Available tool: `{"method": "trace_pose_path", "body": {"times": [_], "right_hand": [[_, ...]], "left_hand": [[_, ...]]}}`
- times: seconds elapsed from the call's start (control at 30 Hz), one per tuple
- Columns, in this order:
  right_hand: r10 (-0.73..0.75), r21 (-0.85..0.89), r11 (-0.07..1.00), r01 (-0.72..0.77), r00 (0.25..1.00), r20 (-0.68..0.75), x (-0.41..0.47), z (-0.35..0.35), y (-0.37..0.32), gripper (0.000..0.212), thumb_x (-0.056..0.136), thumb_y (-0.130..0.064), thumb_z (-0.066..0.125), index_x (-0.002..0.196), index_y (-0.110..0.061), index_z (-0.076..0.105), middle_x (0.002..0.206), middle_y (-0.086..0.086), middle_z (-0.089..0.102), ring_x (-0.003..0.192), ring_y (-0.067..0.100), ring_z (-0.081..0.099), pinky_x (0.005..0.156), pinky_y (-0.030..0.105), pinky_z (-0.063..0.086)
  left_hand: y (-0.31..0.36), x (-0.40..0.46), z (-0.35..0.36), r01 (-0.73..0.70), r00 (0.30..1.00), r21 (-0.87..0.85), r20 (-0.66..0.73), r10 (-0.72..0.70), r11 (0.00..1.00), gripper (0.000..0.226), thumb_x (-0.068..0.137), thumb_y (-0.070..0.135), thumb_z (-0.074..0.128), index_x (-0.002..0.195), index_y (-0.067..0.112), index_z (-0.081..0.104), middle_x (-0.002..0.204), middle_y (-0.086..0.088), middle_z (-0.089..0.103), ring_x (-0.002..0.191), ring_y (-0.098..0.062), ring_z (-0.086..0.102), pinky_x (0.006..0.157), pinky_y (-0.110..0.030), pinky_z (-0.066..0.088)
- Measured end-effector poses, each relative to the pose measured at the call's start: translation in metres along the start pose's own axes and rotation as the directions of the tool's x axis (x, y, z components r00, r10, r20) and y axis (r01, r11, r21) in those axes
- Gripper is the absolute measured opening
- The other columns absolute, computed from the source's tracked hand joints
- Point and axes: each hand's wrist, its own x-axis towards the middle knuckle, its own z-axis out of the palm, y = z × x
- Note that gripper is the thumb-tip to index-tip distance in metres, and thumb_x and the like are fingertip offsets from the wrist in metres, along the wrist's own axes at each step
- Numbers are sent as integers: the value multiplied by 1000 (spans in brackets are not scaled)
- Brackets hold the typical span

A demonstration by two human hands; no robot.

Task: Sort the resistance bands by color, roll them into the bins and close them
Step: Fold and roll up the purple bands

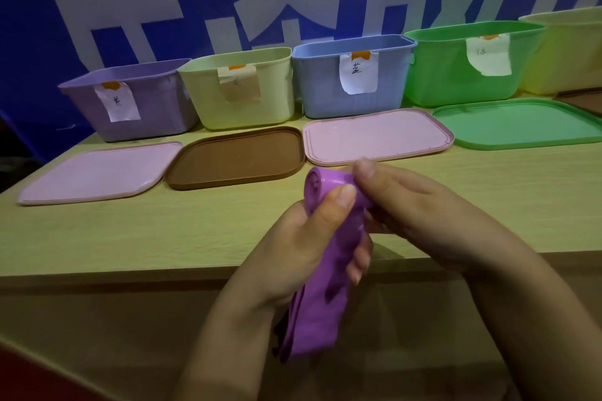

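Fingers: both sets curled tight round the purple band (329,270), thumbs pressing on its rolled top end.
Left hand (303,251): grips the band from the left, thumb up against the roll.
Right hand (413,208): pinches the roll from the right, fingertips on top.
Band: held up over the near edge of the wooden table (130,231), top coiled, loose tail hanging down between the wrists.
Bins: lined up at the far side, all open. Purple bin (156,114) far left, then pale yellow bin (241,107), blue bin (391,81), green bin (439,75), another yellow one at far right.
Lids: lying flat just in front of the bins. Pink lid (94,172), brown lid (237,156), second pink lid (378,137), green lid (521,124).
Labels: paper tags hang on the bin fronts; writing too small to read.
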Motion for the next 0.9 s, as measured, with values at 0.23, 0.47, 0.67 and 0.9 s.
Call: {"method": "trace_pose_path", "body": {"times": [0.23, 0.47, 0.67, 0.9], "right_hand": [[-112, -182, 978, 97, 991, -75, -1, 4, 5, 20, 79, -40, 56, 92, -27, 64, 80, -6, 66, 70, 4, 61, 67, 25, 52], [-191, -186, 970, 155, 963, -192, -8, 10, 2, 33, 77, -58, 64, 94, -30, 62, 73, -10, 63, 59, 1, 59, 46, 19, 47], [-313, -295, 928, 228, 906, -285, -5, 6, -1, 32, 72, -55, 58, 93, -32, 59, 82, -15, 62, 67, 5, 59, 56, 30, 54], [-343, -179, 938, 296, 865, -366, 2, 8, -11, 14, 79, -39, 58, 90, -30, 57, 70, -19, 60, 58, -3, 54, 45, 6, 36]], "left_hand": [[-8, 1, -13, 157, 959, -464, 281, -24, 872, 37, 76, 27, 75, 106, 8, 66, 76, -10, 63, 64, -18, 62, 74, -34, 52], [-6, 4, -14, 170, 951, -553, 309, 11, 815, 52, 70, 36, 81, 111, 7, 69, 103, -10, 71, 97, -22, 68, 89, -37, 53], [-8, 5, -8, -8, 997, -303, 68, 30, 953, 58, 52, 55, 84, 98, 22, 74, 94, -3, 73, 86, -15, 69, 76, -27, 56], [0, 13, 1, -21, 998, -130, 64, 29, 991, 22, 67, 32, 78, 88, 29, 76, 85, 0, 74, 79, -16, 71, 76, -31, 57]]}}
